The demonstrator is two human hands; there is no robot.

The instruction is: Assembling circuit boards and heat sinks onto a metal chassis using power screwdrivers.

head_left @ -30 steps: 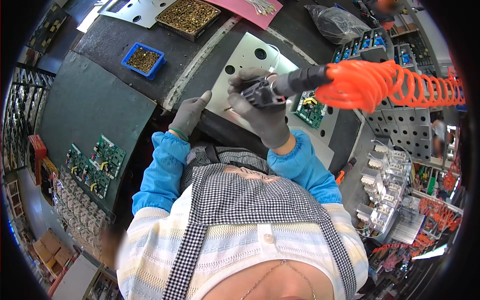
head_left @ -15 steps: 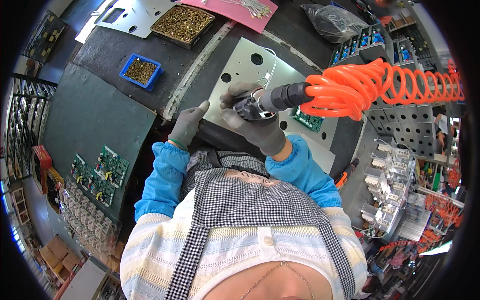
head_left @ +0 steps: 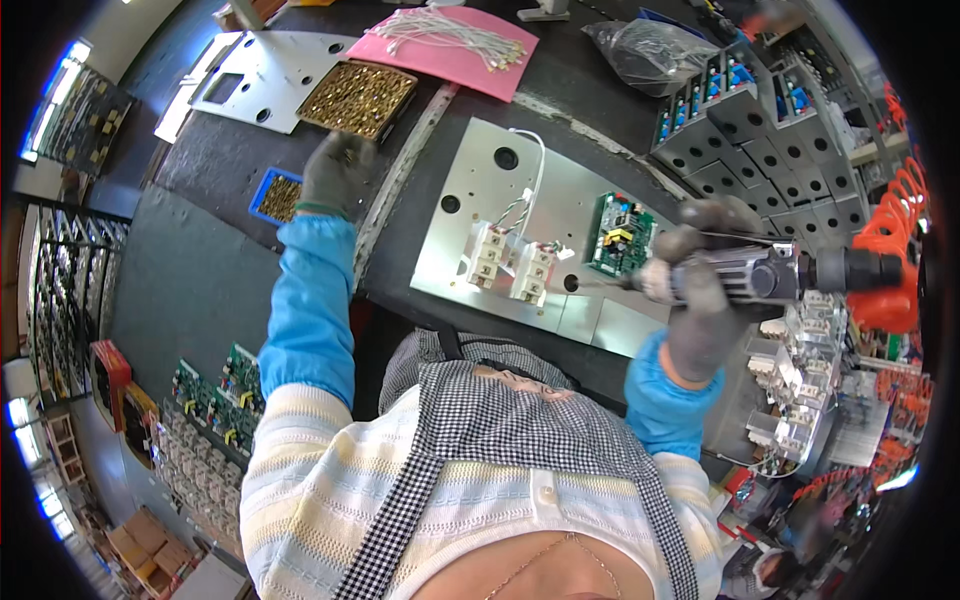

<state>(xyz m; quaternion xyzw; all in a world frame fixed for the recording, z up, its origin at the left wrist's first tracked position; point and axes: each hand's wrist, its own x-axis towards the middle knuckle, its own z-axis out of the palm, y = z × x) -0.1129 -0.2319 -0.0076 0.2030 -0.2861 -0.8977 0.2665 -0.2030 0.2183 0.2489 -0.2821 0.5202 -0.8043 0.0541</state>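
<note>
My right hand (head_left: 705,315), in a grey glove, grips a pneumatic screwdriver (head_left: 745,274) held sideways above the right part of a metal panel (head_left: 465,165). The tool's bit points left. On the panel stand two white terminal blocks (head_left: 486,258) with wires, and a green circuit board (head_left: 622,235) lies close to the tool. My left hand (head_left: 338,172), also gloved, reaches to the near edge of a tray of brass-coloured screws (head_left: 358,98). Its fingertips are dark and blurred, so their grip does not show. Beside that wrist sits a blue bin of small fasteners (head_left: 276,196).
An orange coiled hose (head_left: 888,300) runs from the tool at the right. White cables (head_left: 450,35) lie on a pink sheet (head_left: 392,55) at the back. Stacked metal housings (head_left: 745,130) stand at the far right. More circuit boards (head_left: 238,385) lie at the left.
My left hand has left the panel's edge and moved up and left to the screw tray. My right hand has carried the screwdriver to the right, uncovering the terminal blocks.
</note>
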